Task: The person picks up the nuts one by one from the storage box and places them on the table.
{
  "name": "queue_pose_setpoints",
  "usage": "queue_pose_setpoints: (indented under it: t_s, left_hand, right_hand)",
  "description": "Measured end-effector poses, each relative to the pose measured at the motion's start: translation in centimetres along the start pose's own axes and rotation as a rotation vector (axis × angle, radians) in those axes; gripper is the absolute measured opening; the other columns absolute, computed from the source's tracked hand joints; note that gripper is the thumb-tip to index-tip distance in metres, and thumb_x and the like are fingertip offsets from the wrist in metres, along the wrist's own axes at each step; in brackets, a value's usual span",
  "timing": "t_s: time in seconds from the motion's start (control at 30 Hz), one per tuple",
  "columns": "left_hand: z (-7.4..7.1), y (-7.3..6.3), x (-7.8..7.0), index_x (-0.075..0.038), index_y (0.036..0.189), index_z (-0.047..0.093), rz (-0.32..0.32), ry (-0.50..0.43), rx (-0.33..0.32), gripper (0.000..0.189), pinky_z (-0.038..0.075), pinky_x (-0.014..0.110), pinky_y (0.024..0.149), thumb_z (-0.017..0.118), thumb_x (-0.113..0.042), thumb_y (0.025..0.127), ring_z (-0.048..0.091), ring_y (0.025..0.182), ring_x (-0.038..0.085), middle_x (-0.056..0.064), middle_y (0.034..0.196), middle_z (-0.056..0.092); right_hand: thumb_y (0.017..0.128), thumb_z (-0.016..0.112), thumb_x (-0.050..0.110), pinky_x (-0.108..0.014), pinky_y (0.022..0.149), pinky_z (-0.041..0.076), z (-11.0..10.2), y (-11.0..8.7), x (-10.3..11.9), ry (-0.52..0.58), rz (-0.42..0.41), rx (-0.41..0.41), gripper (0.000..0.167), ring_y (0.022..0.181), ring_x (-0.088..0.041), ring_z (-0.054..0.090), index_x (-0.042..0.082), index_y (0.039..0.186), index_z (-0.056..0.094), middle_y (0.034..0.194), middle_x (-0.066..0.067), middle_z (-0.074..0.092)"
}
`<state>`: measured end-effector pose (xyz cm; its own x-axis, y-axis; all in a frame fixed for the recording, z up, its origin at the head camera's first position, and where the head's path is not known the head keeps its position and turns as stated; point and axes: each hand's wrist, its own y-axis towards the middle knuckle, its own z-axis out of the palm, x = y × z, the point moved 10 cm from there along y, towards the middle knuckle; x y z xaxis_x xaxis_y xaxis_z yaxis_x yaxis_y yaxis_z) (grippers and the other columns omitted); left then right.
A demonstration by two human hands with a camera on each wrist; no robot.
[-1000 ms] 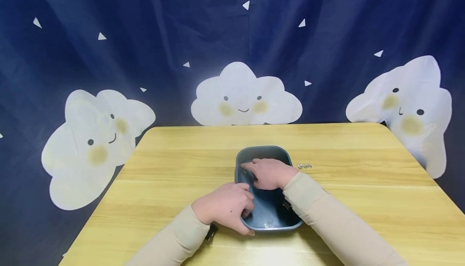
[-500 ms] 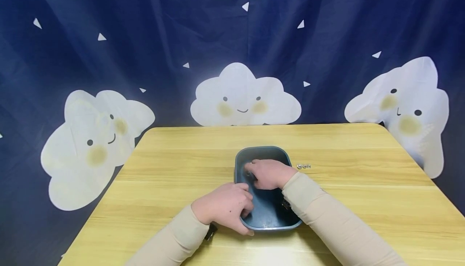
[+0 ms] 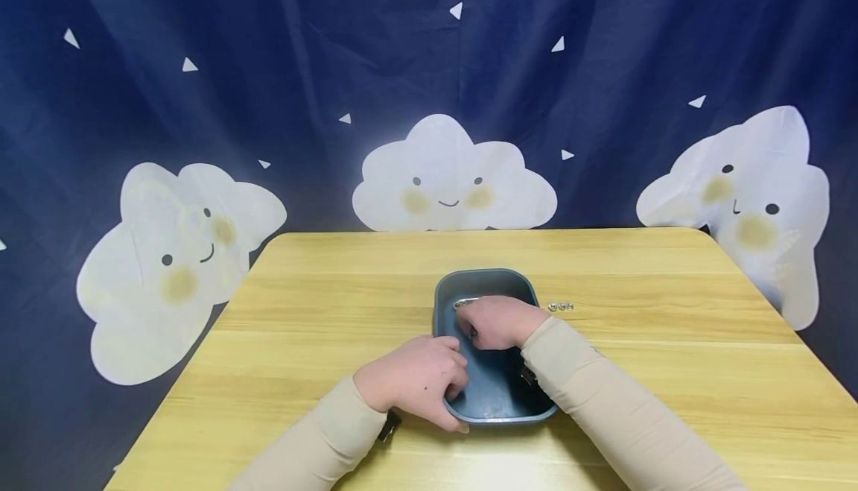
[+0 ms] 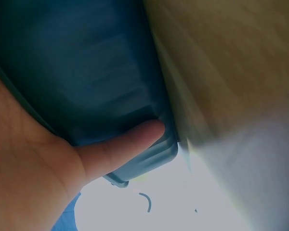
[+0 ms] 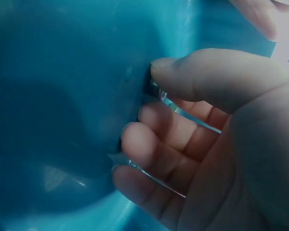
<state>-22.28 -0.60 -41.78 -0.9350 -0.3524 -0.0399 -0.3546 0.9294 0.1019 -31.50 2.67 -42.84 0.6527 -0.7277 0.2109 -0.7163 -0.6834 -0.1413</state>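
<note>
A dark blue-green plastic tub (image 3: 503,401) stands in the middle of the table. My left hand (image 3: 418,383) grips its near left rim, fingers over the edge and inside. In the left wrist view the thumb (image 4: 125,147) lies along the outer wall. Inside the tub, my right hand (image 3: 496,321) has its fingers curled down toward the floor. Seen from the right wrist, thumb and index finger pinch a small shiny metal piece (image 5: 159,90), mostly hidden. Another small metal piece (image 3: 459,305) lies farther back in the tub, partly covered by the hand.
Three small round metal pieces (image 3: 561,307) lie in a row on the table, just right of the tub. The wooden tabletop (image 3: 335,290) extends to both sides. Behind its far edge hangs a dark blue curtain (image 3: 402,44) with cloud prints.
My right index finger, stretched toward the tub's left wall earlier, has curled in, and the fingertips have drawn back to the right. The left hand and the tub have stayed put.
</note>
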Motion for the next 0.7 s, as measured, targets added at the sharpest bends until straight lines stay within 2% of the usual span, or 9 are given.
queue_pose_setpoints:
  t_s: [0.43, 0.7]
  left_hand:
    - [0.1, 0.0, 0.1, -0.03, 0.054, 0.045, -0.013, -0.007, 0.02, 0.051, 0.031, 0.014, 0.06, 0.078, -0.065, 0.07, 0.04, 0.076, 0.004, -0.023, 0.065, 0.039]
    - [-0.1, 0.1, 0.0, -0.03, 0.054, 0.046, -0.018, -0.016, 0.029, 0.05, 0.03, 0.014, 0.059, 0.078, -0.065, 0.071, 0.039, 0.075, 0.004, -0.022, 0.062, 0.04]
  right_hand:
    - [0.079, 0.069, 0.013, -0.029, 0.057, 0.043, 0.5, 0.0, -0.3, 0.019, 0.024, 0.063, 0.015, 0.059, -0.011, 0.05, 0.023, 0.076, 0.058, 0.068, 0.009, 0.055]
    - [0.079, 0.067, 0.016, -0.029, 0.057, 0.044, -0.8, -0.6, -0.3, 0.058, -0.005, 0.019, 0.011, 0.059, -0.009, 0.05, 0.023, 0.077, 0.059, 0.068, 0.011, 0.055]
